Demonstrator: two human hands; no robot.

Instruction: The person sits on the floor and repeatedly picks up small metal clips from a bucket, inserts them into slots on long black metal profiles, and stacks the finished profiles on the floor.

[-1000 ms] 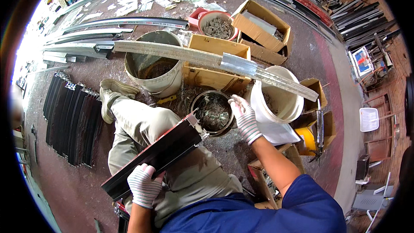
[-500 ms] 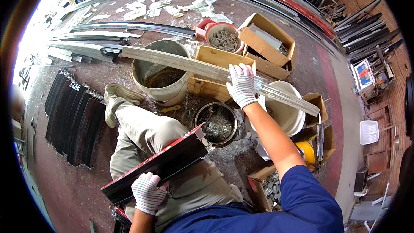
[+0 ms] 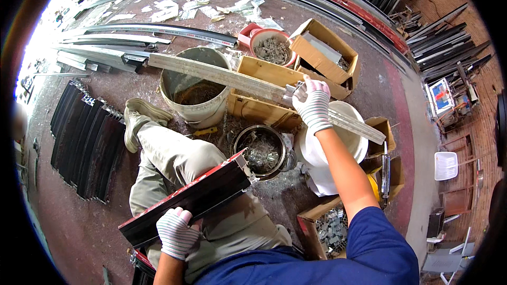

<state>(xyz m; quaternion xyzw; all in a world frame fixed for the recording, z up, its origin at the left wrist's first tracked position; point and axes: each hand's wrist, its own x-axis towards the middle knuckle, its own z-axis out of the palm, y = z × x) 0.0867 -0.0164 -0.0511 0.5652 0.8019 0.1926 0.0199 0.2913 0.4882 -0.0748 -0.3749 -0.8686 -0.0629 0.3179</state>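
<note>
The left hand [image 3: 177, 232], in a striped knit glove, was closed around the near end of a long dark profile with a red edge [image 3: 193, 198] that lay slantwise across the person's lap, its far end close to a round metal pan of small metal pieces [image 3: 260, 150]. It looked stiff and fairly light, probably metal with sharp cut ends, so a grip along the flat faces seemed safest. The right hand [image 3: 312, 103], gloved alike, reached far and right with its fingers curled onto a small silvery fitting on a long pale metal strip [image 3: 253, 85]; that strip rested across a grey bucket [image 3: 195, 97] and a white bucket [image 3: 338, 142] and would likely tip if lifted by one end. Open brown cardboard boxes [image 3: 317, 53] stood at the far side, one with a pale flat pack inside, and another box of silvery parts [image 3: 327, 227] sat near right. A small red, white and blue sign [image 3: 441, 97] leaned against the brick wall at the far right.
</note>
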